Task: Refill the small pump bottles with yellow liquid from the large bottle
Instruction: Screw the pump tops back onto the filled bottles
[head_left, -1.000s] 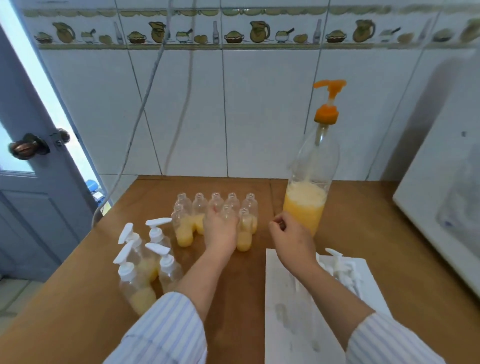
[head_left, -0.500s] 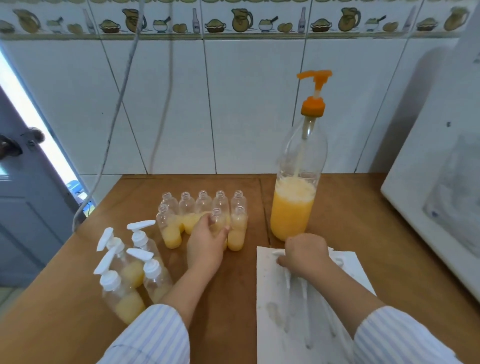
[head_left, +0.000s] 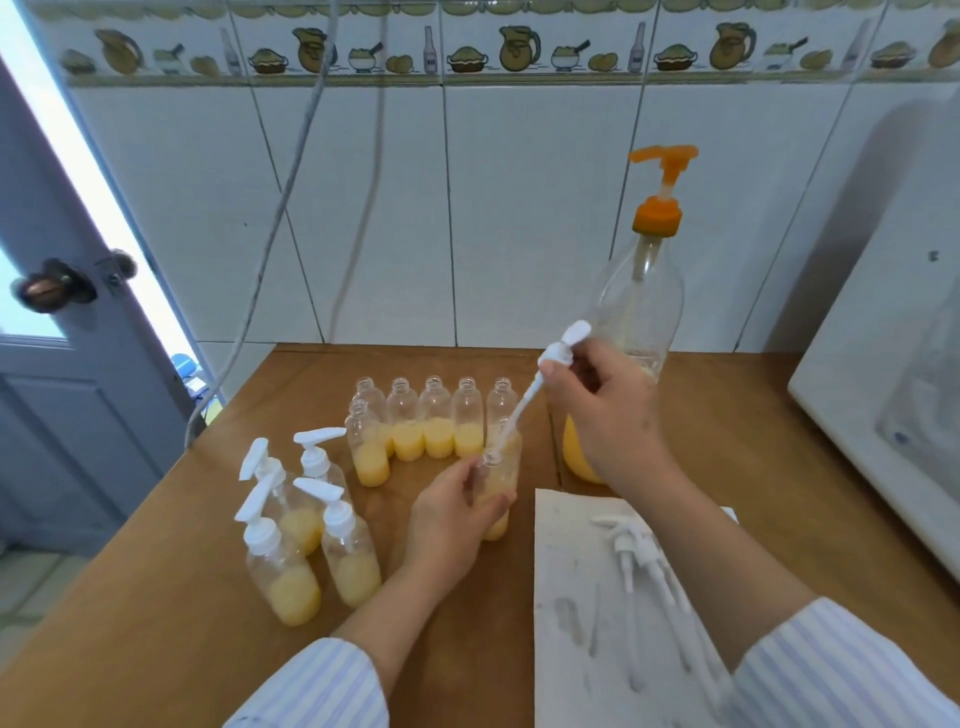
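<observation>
The wooden table (head_left: 727, 415) carries everything, and on it the tall clear plastic large bottle with an orange pump top (head_left: 641, 312) stands at the back right, its yellow liquid down to roughly the lowest third. A white paper sheet (head_left: 582, 597) lies front right with a few loose white pump heads (head_left: 631, 545) waiting on it. Four small clear bottles with white pumps fitted (head_left: 306, 540) stand at the left, each partly filled, so those look finished. Behind them a row of open-necked small clear bottles (head_left: 421, 431), all holding yellow liquid, have no pumps yet; filling seems done for them and capping is what remains.

The left hand (head_left: 447, 525) grips one filled small bottle (head_left: 496, 488) around its body, just in front of the row. The right hand (head_left: 602, 410) pinches a white pump head with a long dip tube (head_left: 561, 348), the tube's tip at that bottle's mouth; whether it is already inside I cannot tell
</observation>
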